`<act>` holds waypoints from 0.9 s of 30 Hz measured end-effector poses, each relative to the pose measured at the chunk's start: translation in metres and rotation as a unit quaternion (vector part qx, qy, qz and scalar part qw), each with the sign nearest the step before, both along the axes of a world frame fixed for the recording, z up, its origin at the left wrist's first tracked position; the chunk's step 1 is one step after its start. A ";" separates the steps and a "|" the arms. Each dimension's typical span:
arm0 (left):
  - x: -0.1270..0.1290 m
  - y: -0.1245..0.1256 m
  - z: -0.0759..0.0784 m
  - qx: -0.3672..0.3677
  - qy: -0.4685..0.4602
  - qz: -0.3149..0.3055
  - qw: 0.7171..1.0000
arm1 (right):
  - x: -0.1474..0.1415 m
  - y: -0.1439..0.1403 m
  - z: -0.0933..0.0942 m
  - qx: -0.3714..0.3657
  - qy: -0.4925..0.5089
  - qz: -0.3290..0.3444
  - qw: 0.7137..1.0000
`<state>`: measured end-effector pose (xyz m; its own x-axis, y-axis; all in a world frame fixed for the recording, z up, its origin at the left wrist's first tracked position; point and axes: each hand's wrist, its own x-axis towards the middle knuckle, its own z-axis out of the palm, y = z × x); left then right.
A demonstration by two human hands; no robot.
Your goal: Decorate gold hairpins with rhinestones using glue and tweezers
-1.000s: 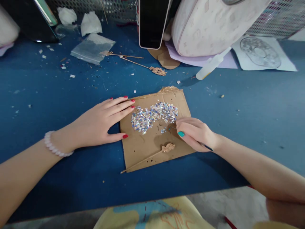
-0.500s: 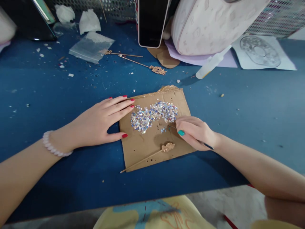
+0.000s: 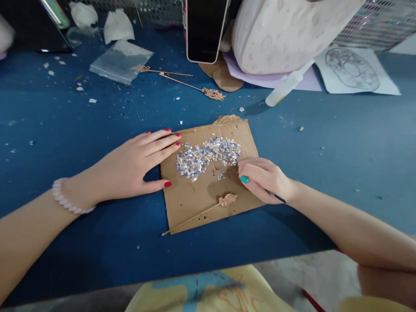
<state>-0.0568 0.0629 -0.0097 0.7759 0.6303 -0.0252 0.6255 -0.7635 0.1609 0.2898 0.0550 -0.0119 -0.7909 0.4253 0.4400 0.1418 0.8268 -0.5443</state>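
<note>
My left hand [image 3: 134, 164] lies flat with its fingers spread, the tips on the left edge of a piece of cardboard [image 3: 191, 212]. On that cardboard is a pile of small shiny sequins or rhinestones [image 3: 208, 156], silver and blue. A few loose ones [image 3: 221, 176] lie just below it. My right hand [image 3: 261, 178] rests at the cardboard's right side, closed around a thin pointed tool [image 3: 276, 197]. The tool's fine tip reaches toward the loose pieces; its dark end sticks out behind the hand. A gold-coloured hairpin [image 3: 227, 199] with an ornate head lies across the cardboard's lower part.
Behind the cardboard lie two more ornate hairpins [image 3: 212, 94] and a clear plastic bag [image 3: 121, 63]. A glue bottle [image 3: 286, 86] leans near a pale bag [image 3: 279, 39]. A phone [image 3: 206, 30] stands upright, and a printed sheet [image 3: 354, 71] lies at right.
The whole view has shifted slightly, so everything sits a little farther left. Both hands keep the same pose, and the pile looks unchanged.
</note>
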 end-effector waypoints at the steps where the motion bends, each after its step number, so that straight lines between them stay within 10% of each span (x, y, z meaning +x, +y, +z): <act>1: 0.000 0.000 0.000 0.000 -0.001 0.001 1.000 | 0.000 0.000 0.000 0.003 -0.003 -0.001 1.000; 27: -0.001 -0.001 0.000 0.010 0.008 -0.003 1.000 | 0.001 -0.002 -0.001 0.032 -0.018 -0.005 0.999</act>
